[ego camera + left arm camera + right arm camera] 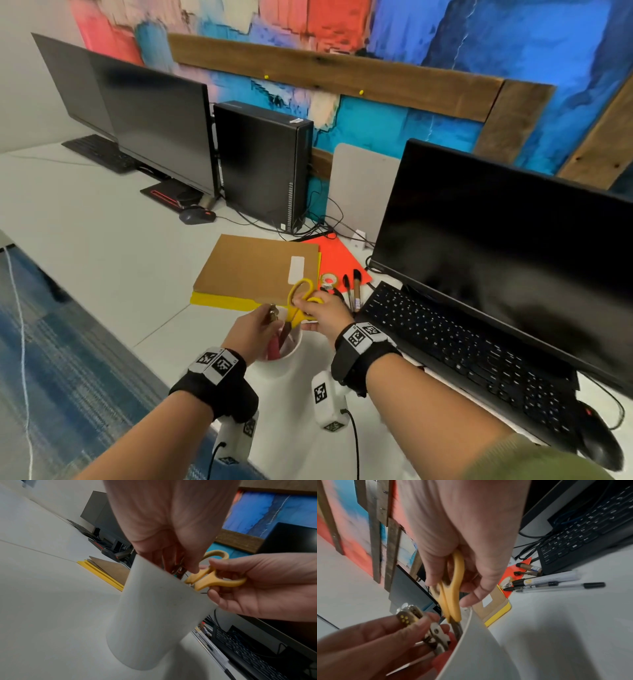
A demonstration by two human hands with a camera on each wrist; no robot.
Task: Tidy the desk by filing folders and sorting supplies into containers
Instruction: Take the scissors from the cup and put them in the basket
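No legible txt; marker (524,587) print too blurry.

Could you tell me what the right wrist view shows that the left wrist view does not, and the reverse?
Only the right wrist view shows the loose pens lying on the desk, the tape roll on the orange sheet, and the metal tool head pinched in the left hand.

Only the left wrist view shows the white cup's outer wall down to its base.

Both show the right hand gripping the yellow scissors at the cup's mouth, and the folders.
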